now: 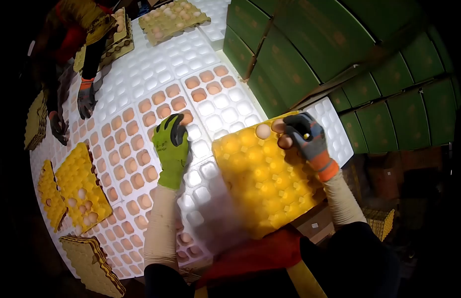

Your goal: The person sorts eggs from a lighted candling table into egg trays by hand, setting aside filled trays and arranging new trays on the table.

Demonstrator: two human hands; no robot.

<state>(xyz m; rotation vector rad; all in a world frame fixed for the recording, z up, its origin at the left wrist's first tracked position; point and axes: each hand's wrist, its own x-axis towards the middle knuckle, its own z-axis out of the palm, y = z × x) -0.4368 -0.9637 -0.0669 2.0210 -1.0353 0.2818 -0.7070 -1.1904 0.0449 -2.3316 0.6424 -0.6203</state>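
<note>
My left hand, in a green glove with dark fingertips, curls its fingers round an egg at a pocket of the white foam tray. Whether that egg touches the pocket is hidden by the fingers. My right hand, gloved in grey with an orange cuff, closes on eggs over the far right corner of a yellow egg tray. One loose egg sits in that tray just left of the right hand. The tray's other visible pockets hold nothing.
Green boxes stack along the right side. Across the table, a co-worker's gloved hand reaches over filled pockets. Another yellow tray with several eggs lies at left, and a pulp tray of eggs stands at the back.
</note>
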